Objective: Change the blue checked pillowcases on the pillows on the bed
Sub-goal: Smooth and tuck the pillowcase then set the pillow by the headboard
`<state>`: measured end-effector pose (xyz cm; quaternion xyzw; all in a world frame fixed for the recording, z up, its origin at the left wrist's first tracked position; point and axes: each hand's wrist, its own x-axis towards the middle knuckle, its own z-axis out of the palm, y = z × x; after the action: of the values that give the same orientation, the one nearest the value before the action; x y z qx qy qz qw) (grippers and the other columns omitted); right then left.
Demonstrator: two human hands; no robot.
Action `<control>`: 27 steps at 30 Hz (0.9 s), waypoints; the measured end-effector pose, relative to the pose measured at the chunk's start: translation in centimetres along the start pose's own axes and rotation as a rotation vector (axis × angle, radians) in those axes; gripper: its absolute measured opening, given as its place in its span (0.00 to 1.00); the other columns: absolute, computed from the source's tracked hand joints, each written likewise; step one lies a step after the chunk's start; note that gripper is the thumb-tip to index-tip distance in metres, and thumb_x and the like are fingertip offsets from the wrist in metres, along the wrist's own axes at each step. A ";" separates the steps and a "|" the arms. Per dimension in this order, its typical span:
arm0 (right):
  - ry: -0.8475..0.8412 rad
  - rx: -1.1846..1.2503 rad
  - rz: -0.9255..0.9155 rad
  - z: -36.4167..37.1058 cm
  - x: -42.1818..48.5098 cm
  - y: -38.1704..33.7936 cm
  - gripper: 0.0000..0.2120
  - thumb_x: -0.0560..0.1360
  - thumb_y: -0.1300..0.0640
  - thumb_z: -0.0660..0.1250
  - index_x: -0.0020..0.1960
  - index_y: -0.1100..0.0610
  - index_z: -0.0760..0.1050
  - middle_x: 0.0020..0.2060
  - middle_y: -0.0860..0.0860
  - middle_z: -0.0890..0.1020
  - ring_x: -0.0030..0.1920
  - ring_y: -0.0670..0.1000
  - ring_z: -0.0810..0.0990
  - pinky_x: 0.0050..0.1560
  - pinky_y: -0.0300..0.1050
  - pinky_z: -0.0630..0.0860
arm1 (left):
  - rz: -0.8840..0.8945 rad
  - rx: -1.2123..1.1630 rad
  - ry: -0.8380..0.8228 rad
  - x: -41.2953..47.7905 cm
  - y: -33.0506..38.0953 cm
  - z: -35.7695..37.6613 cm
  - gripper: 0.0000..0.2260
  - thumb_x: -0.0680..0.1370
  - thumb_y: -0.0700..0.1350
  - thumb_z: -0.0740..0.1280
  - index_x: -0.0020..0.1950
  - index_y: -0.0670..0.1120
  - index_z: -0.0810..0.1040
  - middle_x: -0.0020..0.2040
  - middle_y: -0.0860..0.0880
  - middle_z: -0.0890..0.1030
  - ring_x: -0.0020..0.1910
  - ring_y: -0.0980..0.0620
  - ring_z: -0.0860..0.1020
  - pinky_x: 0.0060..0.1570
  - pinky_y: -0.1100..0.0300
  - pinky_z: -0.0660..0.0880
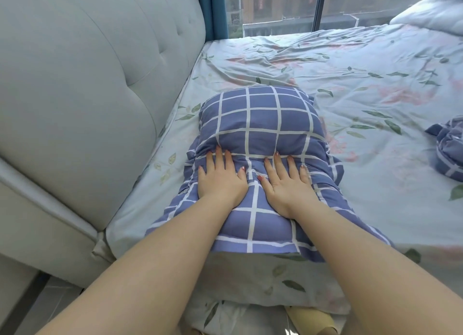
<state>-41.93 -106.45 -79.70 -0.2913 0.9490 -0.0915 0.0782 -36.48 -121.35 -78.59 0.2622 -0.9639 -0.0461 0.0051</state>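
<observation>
A pillow in a blue checked pillowcase (pixel 260 119) lies lengthwise on the bed near the headboard, its near end reaching the mattress edge. My left hand (pixel 220 179) presses flat on its middle with straight, spread fingers. Beside it, my right hand (pixel 285 181) presses down the same way. The case bunches into a crease just beyond my fingertips. A second blue checked pillowcase (pixel 448 151) lies crumpled at the right edge of the bed. A white pillow (pixel 431 13) without a case rests at the far right corner.
The floral sheet (pixel 338 66) covers the bed and hangs over the near edge. A padded grey headboard (pixel 87 84) runs along the left. A window (pixel 273 6) with a blue curtain (pixel 213 8) stands beyond the bed. Tiled floor shows below.
</observation>
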 end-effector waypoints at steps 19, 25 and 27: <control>0.005 -0.081 0.017 -0.8 -4.7 -1.1 0.30 0.80 0.37 0.36 0.79 0.47 0.37 0.79 0.48 0.40 0.79 0.55 0.39 0.76 0.55 0.35 | 0.061 -0.025 -0.017 -4.4 -1.1 -0.5 0.29 0.84 0.56 0.43 0.81 0.45 0.40 0.81 0.47 0.41 0.80 0.47 0.41 0.77 0.44 0.43; -0.017 -0.093 0.009 -1.1 -6.0 -1.4 0.30 0.80 0.37 0.36 0.79 0.47 0.35 0.79 0.48 0.39 0.79 0.55 0.39 0.76 0.56 0.36 | 0.053 -0.040 -0.044 -6.2 -1.5 -0.8 0.28 0.84 0.56 0.42 0.81 0.47 0.41 0.81 0.48 0.40 0.80 0.47 0.40 0.77 0.45 0.42; -0.018 -0.095 0.007 -1.2 -5.9 -1.4 0.31 0.80 0.37 0.36 0.79 0.47 0.35 0.79 0.49 0.39 0.79 0.55 0.38 0.77 0.56 0.37 | 0.046 -0.044 -0.050 -6.4 -1.4 -1.0 0.28 0.84 0.56 0.42 0.81 0.47 0.41 0.81 0.48 0.40 0.80 0.47 0.40 0.77 0.46 0.42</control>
<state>-36.56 -104.06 -77.67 -0.2920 0.9526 -0.0432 0.0730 -30.24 -119.46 -77.65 0.2383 -0.9683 -0.0736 -0.0121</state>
